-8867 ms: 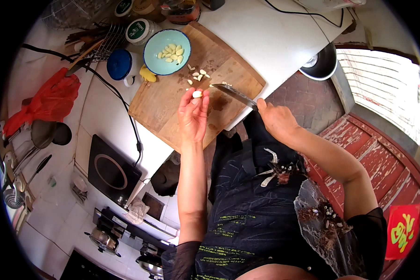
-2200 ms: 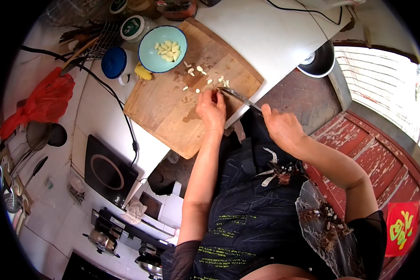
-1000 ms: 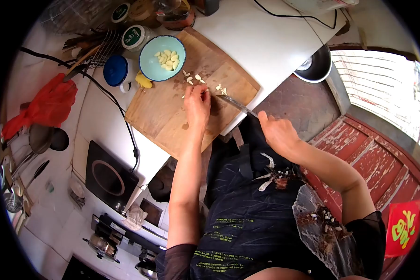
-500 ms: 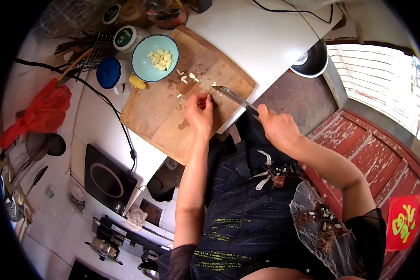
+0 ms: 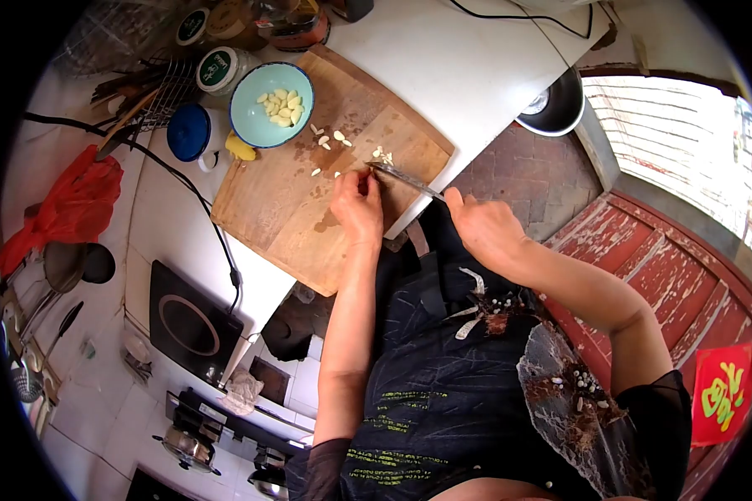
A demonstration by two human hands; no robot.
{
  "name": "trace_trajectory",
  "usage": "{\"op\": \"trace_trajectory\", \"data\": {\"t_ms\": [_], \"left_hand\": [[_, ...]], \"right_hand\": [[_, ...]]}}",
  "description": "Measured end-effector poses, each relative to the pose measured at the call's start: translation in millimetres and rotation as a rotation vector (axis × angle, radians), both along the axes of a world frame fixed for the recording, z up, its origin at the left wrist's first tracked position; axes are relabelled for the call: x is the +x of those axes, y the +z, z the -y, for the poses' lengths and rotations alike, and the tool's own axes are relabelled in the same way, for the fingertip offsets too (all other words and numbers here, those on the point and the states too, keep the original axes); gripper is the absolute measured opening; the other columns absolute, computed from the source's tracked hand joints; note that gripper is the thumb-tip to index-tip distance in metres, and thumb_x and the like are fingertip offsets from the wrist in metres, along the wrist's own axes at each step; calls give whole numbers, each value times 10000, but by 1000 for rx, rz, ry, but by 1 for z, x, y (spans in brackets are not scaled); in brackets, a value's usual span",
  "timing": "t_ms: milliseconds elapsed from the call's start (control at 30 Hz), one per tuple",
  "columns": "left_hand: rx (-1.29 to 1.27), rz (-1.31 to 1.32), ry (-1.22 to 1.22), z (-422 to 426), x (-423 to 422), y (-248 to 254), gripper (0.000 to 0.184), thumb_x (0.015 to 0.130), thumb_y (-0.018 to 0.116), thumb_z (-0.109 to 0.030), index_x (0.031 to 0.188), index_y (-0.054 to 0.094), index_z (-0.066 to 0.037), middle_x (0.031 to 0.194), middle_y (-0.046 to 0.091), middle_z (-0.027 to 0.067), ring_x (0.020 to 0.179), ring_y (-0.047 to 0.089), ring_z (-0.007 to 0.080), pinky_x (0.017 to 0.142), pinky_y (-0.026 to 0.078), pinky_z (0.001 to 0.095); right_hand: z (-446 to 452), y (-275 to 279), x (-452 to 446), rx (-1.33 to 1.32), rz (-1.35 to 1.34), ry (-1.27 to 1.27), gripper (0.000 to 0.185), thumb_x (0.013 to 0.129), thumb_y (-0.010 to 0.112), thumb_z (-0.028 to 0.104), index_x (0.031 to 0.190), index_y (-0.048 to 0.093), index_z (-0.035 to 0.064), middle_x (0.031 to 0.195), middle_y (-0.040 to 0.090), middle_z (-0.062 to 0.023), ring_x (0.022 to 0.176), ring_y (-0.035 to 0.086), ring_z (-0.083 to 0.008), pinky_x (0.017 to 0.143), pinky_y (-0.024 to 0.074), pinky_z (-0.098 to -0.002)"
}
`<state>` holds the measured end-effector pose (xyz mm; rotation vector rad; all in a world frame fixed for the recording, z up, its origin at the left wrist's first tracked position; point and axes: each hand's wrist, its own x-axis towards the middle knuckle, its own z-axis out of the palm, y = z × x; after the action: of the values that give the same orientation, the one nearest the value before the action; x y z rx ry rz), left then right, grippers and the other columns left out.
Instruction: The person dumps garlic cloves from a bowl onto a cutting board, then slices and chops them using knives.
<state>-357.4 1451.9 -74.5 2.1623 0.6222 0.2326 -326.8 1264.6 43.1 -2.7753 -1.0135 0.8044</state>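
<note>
My right hand is closed around the handle of a kitchen knife, whose blade points left across the board's near right part. The blade tip lies beside the fingers of my left hand, which are curled together on the wooden cutting board. Whatever they pinch is hidden. Small cut bits of garlic lie just beyond the blade. Several loose garlic pieces are scattered farther left. At the board's far left edge, a light green enamel bowl holds several peeled garlic cloves.
A piece of ginger and a blue-lidded mug are beside the bowl. Jars stand behind. A black cable runs along the left counter past an induction cooker. A dark pot is beyond the right counter edge.
The knife and my right hand have moved left, bringing the blade close to my left fingers. More cut garlic bits now show beyond the blade. The view has shifted slightly.
</note>
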Motion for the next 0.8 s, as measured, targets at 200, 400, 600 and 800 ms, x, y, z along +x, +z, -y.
{"op": "trace_trajectory", "data": {"t_ms": [200,400,600,800], "left_hand": [[14,46,-23,0,0,-1,89,764,675,-21,851,659,-20,803,614,129,688,617,277,641,497,358],[12,46,11,-9,2,6,96,762,683,-20,856,664,-26,809,627,115,666,626,247,628,507,340],[149,231,155,-79,52,55,93,779,694,-28,871,686,-27,809,648,95,659,638,188,616,517,292],[156,266,213,-98,53,49,98,822,669,-41,911,692,-10,818,655,78,680,623,149,635,504,272]], "right_hand": [[-8,-2,1,-50,-27,10,169,789,568,35,911,455,3,696,622,-153,588,662,-279,489,538,-345],[-21,-23,-9,-66,121,-21,151,810,556,55,905,447,15,675,611,-141,568,656,-261,462,533,-322],[-16,-25,-7,8,114,-24,157,813,552,55,918,442,16,670,603,-140,576,656,-263,463,534,-334],[-15,-25,-7,-15,112,-22,157,813,548,46,923,440,15,672,601,-140,570,652,-267,458,530,-341]]}}
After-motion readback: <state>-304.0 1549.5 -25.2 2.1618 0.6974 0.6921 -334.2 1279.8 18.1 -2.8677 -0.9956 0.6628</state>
